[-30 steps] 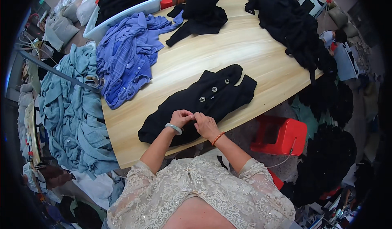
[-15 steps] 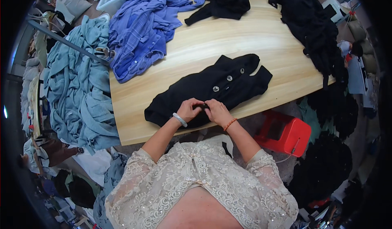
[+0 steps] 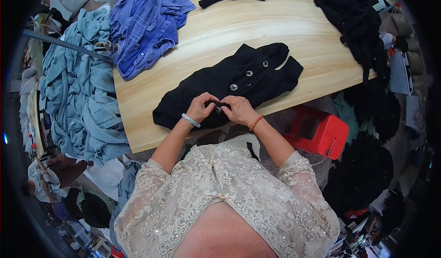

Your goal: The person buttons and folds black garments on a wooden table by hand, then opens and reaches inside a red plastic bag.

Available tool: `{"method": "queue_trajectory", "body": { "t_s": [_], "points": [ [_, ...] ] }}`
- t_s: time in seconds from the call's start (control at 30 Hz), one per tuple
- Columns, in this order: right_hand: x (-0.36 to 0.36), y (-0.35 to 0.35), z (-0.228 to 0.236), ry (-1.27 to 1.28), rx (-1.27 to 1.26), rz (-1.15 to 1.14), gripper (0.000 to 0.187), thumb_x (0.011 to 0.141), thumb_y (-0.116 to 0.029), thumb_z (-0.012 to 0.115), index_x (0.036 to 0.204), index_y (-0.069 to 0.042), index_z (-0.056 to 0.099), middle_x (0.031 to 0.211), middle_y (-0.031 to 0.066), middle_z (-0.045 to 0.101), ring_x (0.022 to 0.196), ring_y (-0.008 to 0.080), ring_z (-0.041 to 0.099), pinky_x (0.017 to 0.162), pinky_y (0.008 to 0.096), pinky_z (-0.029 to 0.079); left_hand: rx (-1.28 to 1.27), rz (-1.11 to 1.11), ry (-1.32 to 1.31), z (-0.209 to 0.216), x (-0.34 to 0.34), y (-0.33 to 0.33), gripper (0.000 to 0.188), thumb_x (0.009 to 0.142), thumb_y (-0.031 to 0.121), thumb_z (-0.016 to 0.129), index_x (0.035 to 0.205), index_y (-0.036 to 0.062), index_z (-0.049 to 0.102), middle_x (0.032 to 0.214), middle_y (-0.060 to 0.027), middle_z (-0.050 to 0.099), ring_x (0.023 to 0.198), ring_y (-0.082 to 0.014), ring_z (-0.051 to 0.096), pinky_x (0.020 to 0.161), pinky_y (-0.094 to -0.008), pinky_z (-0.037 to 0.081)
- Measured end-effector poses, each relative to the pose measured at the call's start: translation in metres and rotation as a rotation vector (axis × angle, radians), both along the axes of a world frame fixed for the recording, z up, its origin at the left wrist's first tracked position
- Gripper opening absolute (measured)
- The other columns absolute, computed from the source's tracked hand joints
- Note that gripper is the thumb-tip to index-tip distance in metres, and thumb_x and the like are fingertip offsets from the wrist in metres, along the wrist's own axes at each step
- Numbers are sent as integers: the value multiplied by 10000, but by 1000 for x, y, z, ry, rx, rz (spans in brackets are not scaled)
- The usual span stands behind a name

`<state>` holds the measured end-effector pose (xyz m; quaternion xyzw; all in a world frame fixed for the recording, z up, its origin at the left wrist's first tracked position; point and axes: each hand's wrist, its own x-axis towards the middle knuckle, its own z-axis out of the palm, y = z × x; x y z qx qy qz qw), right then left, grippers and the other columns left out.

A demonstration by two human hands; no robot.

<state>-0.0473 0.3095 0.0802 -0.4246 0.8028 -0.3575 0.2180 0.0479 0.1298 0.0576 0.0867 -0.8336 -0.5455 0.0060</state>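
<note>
A black garment (image 3: 202, 85) with several large round buttons down its front lies slantwise along the near edge of the wooden table (image 3: 239, 25). My left hand (image 3: 201, 107), a pale bangle at its wrist, pinches the garment's near edge. Right beside it my right hand (image 3: 241, 109), with an orange bead bracelet, grips the same edge. Between my fingertips the cloth is raised in a fold, and a button (image 3: 217, 109) shows just under it. Three more buttons, among them one shiny button (image 3: 234, 87), lie beyond my hands.
Blue-violet buttoned garments (image 3: 147, 28) are heaped at the table's far left, beside a pile of grey-teal knits (image 3: 85, 92). More black clothing (image 3: 351, 23) hangs over the right edge. A red box-like stool (image 3: 321, 129) stands below the table at the right. Someone sits at the far left.
The view has shifted, so the table appears higher and further left. My hands have spread the garment's edge slightly, and a button now shows between them.
</note>
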Motion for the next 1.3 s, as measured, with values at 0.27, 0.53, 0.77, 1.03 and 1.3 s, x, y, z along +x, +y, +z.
{"method": "queue_trajectory", "body": {
  "t_s": [0.27,0.53,0.77,1.03,1.3],
  "points": [
    [-21,28,-2,269,285,-42,73,835,-131,604,856,-60,610,902,133,604,786,327,661,696,437,522,-613,35,128,2,-9,-11,200,754,149,740,908,81,631,838,-99,582,723,-279,598,614,-355,481],
    [-15,13,-9,324,316,-62,101,794,-123,571,841,-40,604,866,175,621,714,329,672,624,432,537,-393,-52,91,-30,-67,24,214,783,54,657,992,74,616,936,-141,564,859,-358,602,720,-422,498],
    [-3,33,-16,270,215,-143,140,784,-71,579,906,-23,530,914,181,569,794,355,637,693,457,497,-584,-103,58,-3,-80,44,217,769,79,680,970,88,597,944,-141,572,872,-358,605,735,-432,498],
    [-7,20,-16,225,188,-126,185,828,-73,540,1012,-61,544,953,175,599,845,340,644,704,454,507,129,-112,-223,-13,-86,19,94,780,98,709,798,13,674,676,-13,637,625,-76,571,578,-235,471],
    [-2,23,12,174,56,-292,413,766,-152,681,1151,-101,541,959,135,643,834,354,650,687,451,528,375,-51,-333,-27,-69,25,178,844,206,703,839,28,706,734,-17,662,671,-81,587,623,-237,492]
  ]
}}
